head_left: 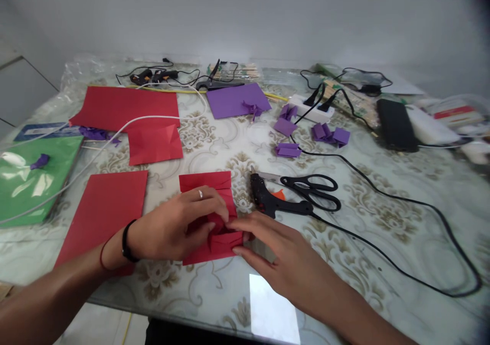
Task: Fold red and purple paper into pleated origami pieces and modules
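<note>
A sheet of red paper (204, 180) with fold creases lies on the table in front of me, its near part folded up. My left hand (178, 222) reaches over it from the left, fingers curled and thumb bent, closed on a raised fold near the middle. My right hand (281, 250) grips the paper's right edge, with the index finger on the fold and the thumb low at the edge. Part of the fold is hidden beneath my fingers. To the right of the paper lie a black glue gun (281, 202) and black-handled scissors (312, 187).
Red sheets (111, 202) lie to the left, beside a green paper pack (57, 181). Folded purple pieces (289, 150) sit near a white power strip (312, 111). The glue gun's black cord (421, 202) loops across the right side. A black phone (396, 125) lies farther right.
</note>
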`<action>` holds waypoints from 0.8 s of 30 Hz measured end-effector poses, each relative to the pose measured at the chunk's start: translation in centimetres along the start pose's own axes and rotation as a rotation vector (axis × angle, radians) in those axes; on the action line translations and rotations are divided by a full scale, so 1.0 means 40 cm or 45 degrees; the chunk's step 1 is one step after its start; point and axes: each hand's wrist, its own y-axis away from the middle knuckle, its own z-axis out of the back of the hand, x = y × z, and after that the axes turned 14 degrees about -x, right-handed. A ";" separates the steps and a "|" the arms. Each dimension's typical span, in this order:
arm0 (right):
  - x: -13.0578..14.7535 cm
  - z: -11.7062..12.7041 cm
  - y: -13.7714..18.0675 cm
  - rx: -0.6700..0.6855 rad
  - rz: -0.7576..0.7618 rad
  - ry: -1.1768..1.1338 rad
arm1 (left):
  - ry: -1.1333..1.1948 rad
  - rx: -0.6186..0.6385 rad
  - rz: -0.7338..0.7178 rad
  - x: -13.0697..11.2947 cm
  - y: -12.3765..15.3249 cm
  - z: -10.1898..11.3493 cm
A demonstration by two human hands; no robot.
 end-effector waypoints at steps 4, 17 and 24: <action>-0.008 -0.013 0.002 0.034 0.074 0.056 | -0.149 0.005 -0.036 0.001 0.002 -0.006; 0.022 0.000 0.005 -0.076 0.222 0.063 | -0.276 -0.211 0.030 0.006 -0.001 -0.011; 0.034 0.013 0.002 -0.053 0.280 0.073 | -0.268 -0.277 0.131 0.003 -0.004 -0.013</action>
